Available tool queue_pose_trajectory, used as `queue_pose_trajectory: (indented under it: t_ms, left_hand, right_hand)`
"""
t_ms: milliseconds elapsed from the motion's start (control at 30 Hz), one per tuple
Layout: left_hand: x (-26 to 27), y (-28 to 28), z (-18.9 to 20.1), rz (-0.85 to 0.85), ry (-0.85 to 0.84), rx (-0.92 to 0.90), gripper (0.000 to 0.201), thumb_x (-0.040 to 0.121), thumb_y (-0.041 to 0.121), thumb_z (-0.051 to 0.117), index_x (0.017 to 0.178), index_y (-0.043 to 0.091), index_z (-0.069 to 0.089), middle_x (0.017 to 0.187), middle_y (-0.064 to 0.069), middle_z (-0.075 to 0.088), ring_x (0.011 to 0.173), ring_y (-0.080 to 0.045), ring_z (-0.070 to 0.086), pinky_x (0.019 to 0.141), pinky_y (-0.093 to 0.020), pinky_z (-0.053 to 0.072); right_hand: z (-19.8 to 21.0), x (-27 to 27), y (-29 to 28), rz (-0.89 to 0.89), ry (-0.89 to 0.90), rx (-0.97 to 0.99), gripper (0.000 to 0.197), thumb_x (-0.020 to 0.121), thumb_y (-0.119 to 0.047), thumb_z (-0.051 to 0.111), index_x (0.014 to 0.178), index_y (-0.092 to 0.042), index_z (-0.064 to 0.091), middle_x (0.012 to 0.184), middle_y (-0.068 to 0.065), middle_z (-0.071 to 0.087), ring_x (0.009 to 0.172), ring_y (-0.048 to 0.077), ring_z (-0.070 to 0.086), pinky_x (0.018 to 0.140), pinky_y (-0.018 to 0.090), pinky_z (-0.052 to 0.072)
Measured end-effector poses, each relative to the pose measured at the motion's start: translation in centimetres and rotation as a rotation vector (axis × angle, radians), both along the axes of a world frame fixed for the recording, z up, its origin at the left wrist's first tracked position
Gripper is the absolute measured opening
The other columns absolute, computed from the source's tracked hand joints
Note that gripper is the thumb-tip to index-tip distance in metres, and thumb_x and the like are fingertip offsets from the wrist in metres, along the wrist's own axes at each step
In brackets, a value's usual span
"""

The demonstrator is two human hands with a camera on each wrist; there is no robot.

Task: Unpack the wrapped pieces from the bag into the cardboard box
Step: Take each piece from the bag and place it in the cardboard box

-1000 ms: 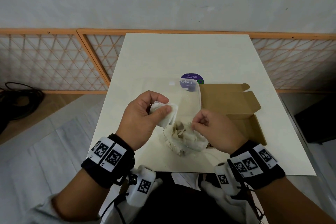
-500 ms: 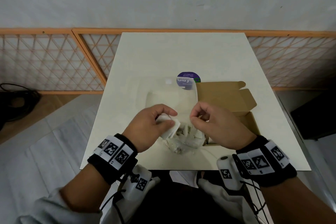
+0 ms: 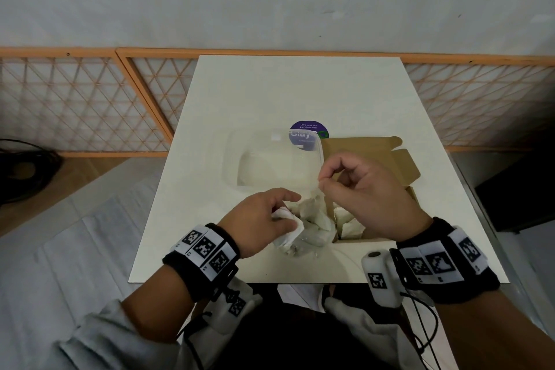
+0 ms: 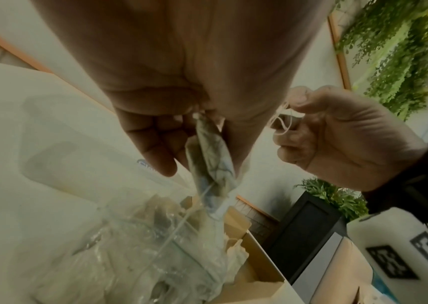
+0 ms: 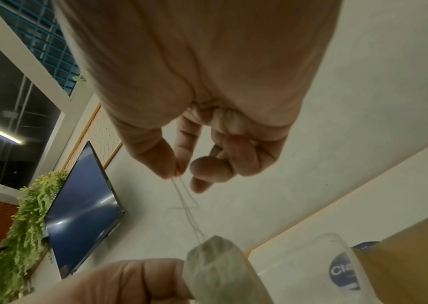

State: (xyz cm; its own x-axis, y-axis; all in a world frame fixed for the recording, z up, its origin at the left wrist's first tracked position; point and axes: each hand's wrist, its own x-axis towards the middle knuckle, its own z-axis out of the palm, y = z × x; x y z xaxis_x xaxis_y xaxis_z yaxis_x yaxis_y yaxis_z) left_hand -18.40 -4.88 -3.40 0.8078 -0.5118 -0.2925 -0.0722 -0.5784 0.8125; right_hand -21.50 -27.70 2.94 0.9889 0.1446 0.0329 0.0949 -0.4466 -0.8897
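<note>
- The table (image 3: 300, 90) is bare across its far half, from the lattice fence (image 3: 84, 105) at its back edge down to the round purple sticker (image 3: 309, 132); the near half holds everything; the clear bag (image 3: 294, 237) lies at the near edge, just left of the cardboard box (image 3: 375, 156).
- The box sits at the table's right side with its lid flap standing open at the far end; wrapped pieces (image 3: 345, 219) already lie in its near end; a clear plastic sheet (image 3: 270, 159) rises beyond the hands.
- The wrapped piece (image 4: 212, 162) in the left hand (image 3: 258, 219) is a long, flattish packet; in the left wrist view its long axis runs down from the fingers toward the bag; a thin string (image 5: 186, 207) runs from its upper end to the right hand (image 3: 357, 189).
- The left hand hovers low over the bag's left side, fingers curled round the packet, thumb on top.
- The right hand is raised above the box's near left corner, back upward; thumb and forefinger pinch the string; the other fingers curl loosely.
</note>
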Motion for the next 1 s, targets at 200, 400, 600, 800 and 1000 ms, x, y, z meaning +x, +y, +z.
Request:
queue_pose_trajectory:
  t_ms: [200, 400, 600, 800, 1000]
  left_hand:
    - [0.0, 0.7, 0.7, 0.043, -0.022, -0.016, 0.048, 0.091, 0.031, 0.075, 0.136, 0.035, 0.058, 0.101, 0.01, 0.069, 0.095, -0.004, 0.068, 0.091, -0.028, 0.054]
    - [-0.4, 0.2, 1.3, 0.038, 0.015, -0.081, 0.05, 0.09, 0.032, 0.078, 0.136, 0.033, 0.058, 0.099, 0.008, 0.069, 0.09, -0.004, 0.069, 0.088, -0.028, 0.056]
    - [-0.4, -1.3, 2.6, 0.04, 0.076, -0.281, 0.037, 0.089, 0.024, 0.079, 0.124, 0.024, 0.068, 0.109, -0.001, 0.077, 0.102, -0.017, 0.074, 0.097, -0.041, 0.057]
    - [-0.2, -1.6, 4.3, 0.087, -0.022, -0.305, 0.024, 0.093, 0.026, 0.076, 0.078, 0.008, 0.068, 0.069, -0.004, 0.062, 0.063, -0.016, 0.054, 0.063, -0.032, 0.045]
    - [-0.2, -0.6, 6.0, 0.125, 0.099, -0.45, 0.025, 0.091, 0.033, 0.072, 0.087, 0.009, 0.076, 0.096, -0.026, 0.074, 0.09, -0.041, 0.07, 0.087, -0.057, 0.054]
  right_hand:
    - [-1.0, 0.2, 0.0, 0.032, 0.037, -0.102, 0.011, 0.095, -0.018, 0.07, 0.088, -0.026, 0.068, 0.08, -0.011, 0.069, 0.06, 0.003, 0.052, 0.061, 0.017, 0.041]
    - [0.4, 0.0, 0.1, 0.03, 0.038, -0.051, 0.009, 0.098, -0.021, 0.07, 0.09, -0.023, 0.07, 0.078, -0.011, 0.069, 0.068, 0.001, 0.057, 0.066, 0.017, 0.046]
    - [3.6, -0.2, 0.1, 0.01, -0.046, 0.01, 0.006, 0.099, -0.024, 0.07, 0.094, -0.022, 0.07, 0.084, 0.001, 0.073, 0.079, 0.027, 0.067, 0.073, 0.043, 0.057]
    - [4.6, -0.1, -0.5, -0.09, -0.09, 0.05, 0.015, 0.103, -0.031, 0.063, 0.102, -0.017, 0.063, 0.095, 0.006, 0.075, 0.073, 0.016, 0.07, 0.071, 0.051, 0.058]
    - [2.0, 0.0, -0.3, -0.213, 0.029, 0.166, 0.024, 0.1, -0.037, 0.065, 0.119, -0.023, 0.06, 0.105, -0.003, 0.071, 0.072, 0.013, 0.068, 0.065, 0.031, 0.051]
